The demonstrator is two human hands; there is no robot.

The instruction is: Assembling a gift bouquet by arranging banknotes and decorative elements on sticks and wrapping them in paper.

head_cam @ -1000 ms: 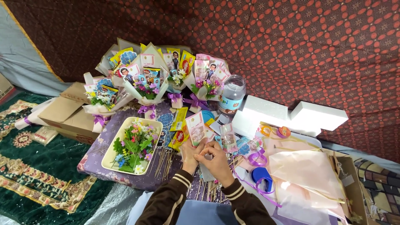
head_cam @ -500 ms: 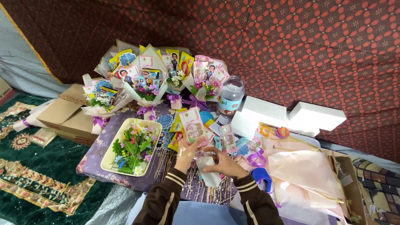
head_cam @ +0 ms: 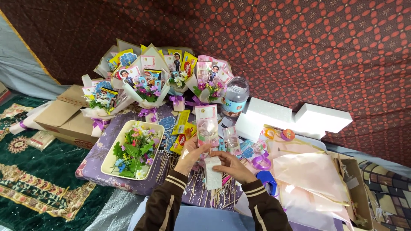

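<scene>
My left hand [head_cam: 191,156] holds the thin stick of a pink banknote wrapped in clear plastic [head_cam: 207,125], which stands upright above the hands. My right hand [head_cam: 231,166] grips a small white foam block [head_cam: 212,172] just below it, with the stick's lower end at the top of the block. Both sleeves are dark with pale stripes at the cuffs. Loose wooden skewers [head_cam: 205,194] lie on the purple low table [head_cam: 95,160] under the hands.
A cream tray of small artificial flowers [head_cam: 133,150] sits left of the hands. Several wrapped snack bouquets [head_cam: 150,78] lean on the red patterned cloth wall. A glass jar [head_cam: 235,96], white foam blocks [head_cam: 295,117], ribbon rolls [head_cam: 268,181], pink wrapping sheets [head_cam: 314,173] and cardboard boxes [head_cam: 64,117] surround the table.
The hands moved down and toward me. The right hand now grips the white foam block, and the wrapped banknote stands upright over it.
</scene>
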